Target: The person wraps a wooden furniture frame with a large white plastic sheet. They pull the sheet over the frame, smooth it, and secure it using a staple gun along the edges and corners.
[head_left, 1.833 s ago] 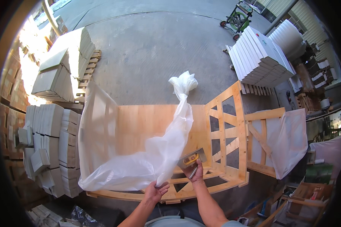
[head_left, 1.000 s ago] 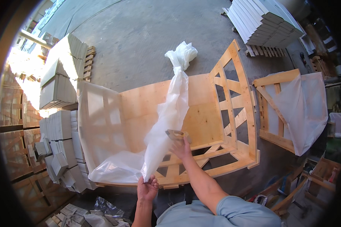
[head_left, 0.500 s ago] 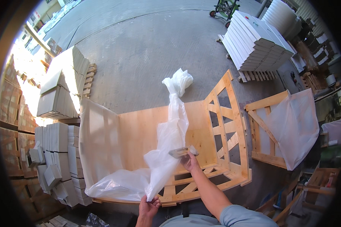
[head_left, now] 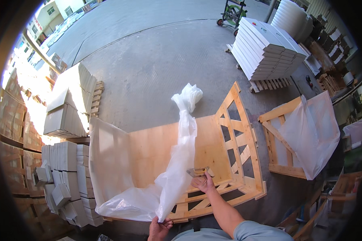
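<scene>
At the near edge of a wooden crate (head_left: 169,138), my left hand (head_left: 160,229) pinches the lower corner of a translucent plastic sheet (head_left: 175,164). The sheet runs bunched across the crate and over its far edge to a crumpled end. Part of it lines the left end and lies along the near left edge. In my right hand (head_left: 204,182) is a metal staple gun (head_left: 199,172), held above the crate's floor, right of the sheet. Slats with diagonal braces form the crate's right end and near side; plywood makes up the far panel.
Stacked white boxes (head_left: 64,164) stand close on the left, with more grey-white boxes (head_left: 66,106) on a pallet behind. A plastic-covered wooden frame (head_left: 297,136) is at the right. Farther off are a pallet of white panels (head_left: 265,48) and a wheeled cart (head_left: 232,16).
The view has tilted up slightly, so most things sit lower. My right hand has turned the staple gun and shifted it a little away from the sheet. My left hand keeps its pinch.
</scene>
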`<state>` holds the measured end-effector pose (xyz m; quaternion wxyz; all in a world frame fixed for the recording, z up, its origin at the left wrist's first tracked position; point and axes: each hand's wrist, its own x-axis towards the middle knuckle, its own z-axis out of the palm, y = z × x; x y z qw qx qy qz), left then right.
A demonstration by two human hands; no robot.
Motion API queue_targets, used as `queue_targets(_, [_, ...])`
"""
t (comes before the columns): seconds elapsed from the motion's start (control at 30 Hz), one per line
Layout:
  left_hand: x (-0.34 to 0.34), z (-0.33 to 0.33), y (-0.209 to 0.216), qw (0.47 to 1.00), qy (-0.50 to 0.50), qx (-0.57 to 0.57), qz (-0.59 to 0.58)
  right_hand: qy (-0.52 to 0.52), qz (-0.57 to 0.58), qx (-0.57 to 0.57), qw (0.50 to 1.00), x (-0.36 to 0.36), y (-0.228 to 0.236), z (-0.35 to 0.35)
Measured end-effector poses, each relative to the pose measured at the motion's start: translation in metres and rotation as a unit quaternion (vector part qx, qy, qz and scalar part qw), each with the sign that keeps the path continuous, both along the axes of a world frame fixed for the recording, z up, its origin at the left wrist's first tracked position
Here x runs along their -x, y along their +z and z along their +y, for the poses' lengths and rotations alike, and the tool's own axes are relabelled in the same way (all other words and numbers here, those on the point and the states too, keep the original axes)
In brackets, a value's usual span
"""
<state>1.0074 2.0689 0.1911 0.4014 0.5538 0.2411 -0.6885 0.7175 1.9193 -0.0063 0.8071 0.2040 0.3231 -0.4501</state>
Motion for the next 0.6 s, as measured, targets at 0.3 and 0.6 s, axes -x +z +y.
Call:
queue_targets(0.3, [-0.004, 0.008, 0.014, 1.0, -0.018, 0.008, -0.003, 0.014, 0.061, -0.049, 0.997, -0.042, -0.031, -0.021])
queue_targets(0.6, [-0.008, 0.007, 0.026, 0.992, 0.085, 0.023, 0.086, -0.017, 0.14, -0.156, 0.978, -0.033, -0.066, 0.017])
